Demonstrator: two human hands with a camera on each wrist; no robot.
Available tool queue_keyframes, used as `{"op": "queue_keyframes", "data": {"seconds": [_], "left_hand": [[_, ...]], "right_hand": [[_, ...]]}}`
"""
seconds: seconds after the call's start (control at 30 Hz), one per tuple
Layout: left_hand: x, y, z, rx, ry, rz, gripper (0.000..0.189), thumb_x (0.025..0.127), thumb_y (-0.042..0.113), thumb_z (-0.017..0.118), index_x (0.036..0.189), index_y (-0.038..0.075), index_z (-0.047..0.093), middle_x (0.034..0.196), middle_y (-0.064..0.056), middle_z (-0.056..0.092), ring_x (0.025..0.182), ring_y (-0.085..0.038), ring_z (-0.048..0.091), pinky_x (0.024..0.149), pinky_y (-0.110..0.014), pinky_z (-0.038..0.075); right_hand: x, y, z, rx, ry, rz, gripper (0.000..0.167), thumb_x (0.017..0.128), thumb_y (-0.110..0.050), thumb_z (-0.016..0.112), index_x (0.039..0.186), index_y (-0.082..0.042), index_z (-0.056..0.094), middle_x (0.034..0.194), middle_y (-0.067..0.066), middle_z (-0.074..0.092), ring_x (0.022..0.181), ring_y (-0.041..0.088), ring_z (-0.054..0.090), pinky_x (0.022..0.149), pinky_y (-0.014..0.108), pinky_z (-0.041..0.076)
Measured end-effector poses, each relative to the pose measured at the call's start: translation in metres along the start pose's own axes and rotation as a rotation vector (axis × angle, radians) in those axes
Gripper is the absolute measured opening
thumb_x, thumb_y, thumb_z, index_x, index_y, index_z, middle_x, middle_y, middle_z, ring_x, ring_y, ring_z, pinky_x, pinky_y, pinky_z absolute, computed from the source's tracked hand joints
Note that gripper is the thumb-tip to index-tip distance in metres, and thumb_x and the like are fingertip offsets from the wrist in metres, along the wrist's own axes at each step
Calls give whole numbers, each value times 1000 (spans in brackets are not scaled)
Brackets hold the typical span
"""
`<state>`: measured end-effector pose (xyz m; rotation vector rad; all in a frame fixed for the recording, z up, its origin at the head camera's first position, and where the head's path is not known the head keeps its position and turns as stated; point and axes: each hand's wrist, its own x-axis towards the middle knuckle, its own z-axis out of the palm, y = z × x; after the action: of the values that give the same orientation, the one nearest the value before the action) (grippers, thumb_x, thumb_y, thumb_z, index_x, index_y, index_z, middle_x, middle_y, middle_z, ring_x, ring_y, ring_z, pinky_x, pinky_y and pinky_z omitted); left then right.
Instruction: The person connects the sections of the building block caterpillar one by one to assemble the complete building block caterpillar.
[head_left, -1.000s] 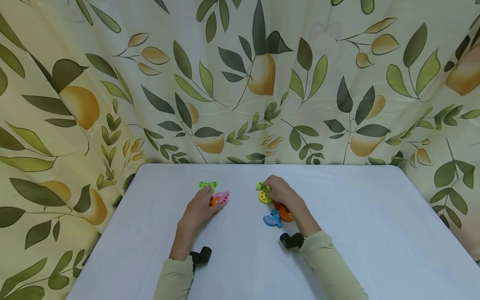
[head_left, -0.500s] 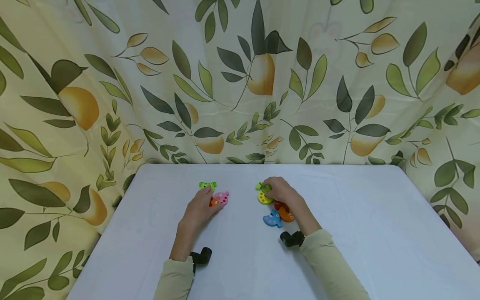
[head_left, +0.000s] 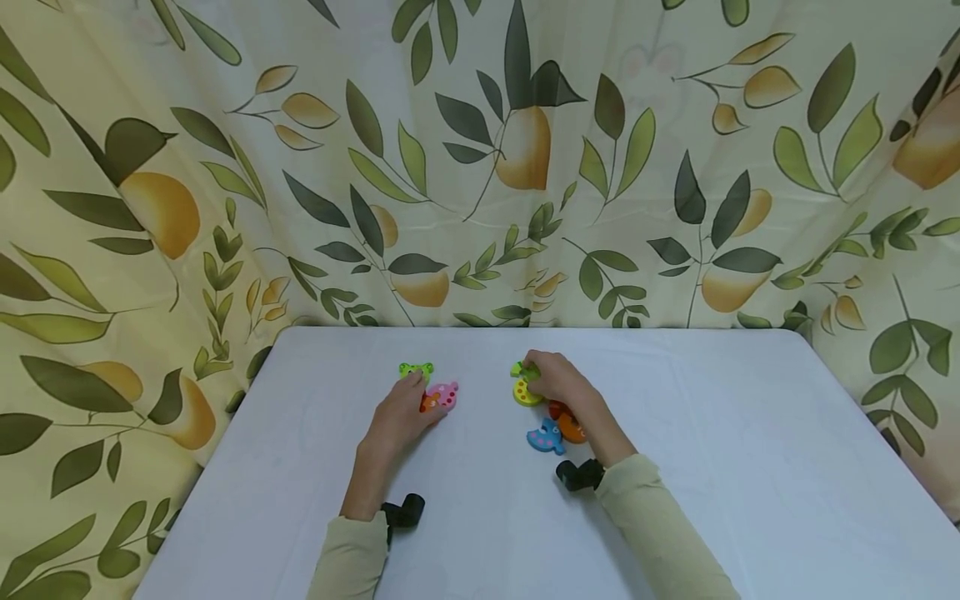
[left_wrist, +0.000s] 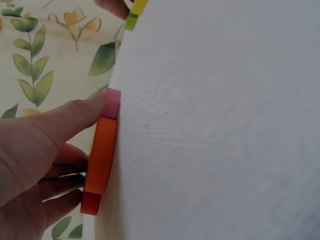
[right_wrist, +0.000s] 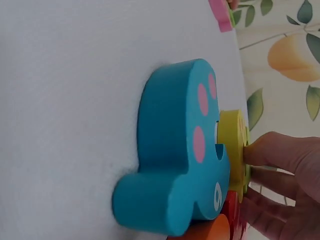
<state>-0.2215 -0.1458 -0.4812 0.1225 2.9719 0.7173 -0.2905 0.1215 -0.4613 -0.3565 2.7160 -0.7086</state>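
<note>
In the head view my left hand (head_left: 393, 417) lies over a small cluster of animal-shaped toy blocks. In the left wrist view its thumb touches a pink block (left_wrist: 112, 102) while its fingers are against the orange block (left_wrist: 102, 155), which has a red end. A green frog-faced block (head_left: 416, 369) sits just beyond. My right hand (head_left: 558, 379) pinches another green block (head_left: 517, 370), mostly hidden by the fingers, against the far side of a yellow dotted block (head_left: 527, 392). Nearer lies a blue block with pink dots (head_left: 546, 436), close to an orange-and-red block (head_left: 572, 427) partly under the wrist.
The blocks lie in two groups on a white-covered table (head_left: 480, 517), with bare cloth between them. A leaf-and-fruit patterned curtain (head_left: 465, 167) hangs behind and at both sides. Each wrist carries a black camera (head_left: 579, 475).
My right hand and the yellow block have shifted very slightly to the left. The left hand and its blocks stay where they were.
</note>
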Motion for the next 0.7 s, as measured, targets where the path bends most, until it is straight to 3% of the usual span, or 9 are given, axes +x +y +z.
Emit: {"op": "queue_keyframes", "data": {"seconds": [0.2, 0.7], "left_hand": [[0, 1, 0, -2, 2, -13, 77, 88, 41, 69, 148, 4, 39, 157, -12, 35, 146, -30, 32, 115, -47, 35], [-2, 3, -2, -3, -3, -29, 78, 87, 42, 69, 148, 6, 38, 157, -12, 35, 146, -30, 32, 115, -48, 35]], "right_hand": [[2, -2, -4, 7, -46, 19, 52, 85, -6, 66, 136, -10, 54, 135, 17, 56, 101, 28, 52, 80, 33, 52], [3, -2, -3, -16, -11, -14, 52, 85, -3, 69, 135, -10, 57, 140, 16, 54, 110, 30, 52, 95, 44, 52]]}}
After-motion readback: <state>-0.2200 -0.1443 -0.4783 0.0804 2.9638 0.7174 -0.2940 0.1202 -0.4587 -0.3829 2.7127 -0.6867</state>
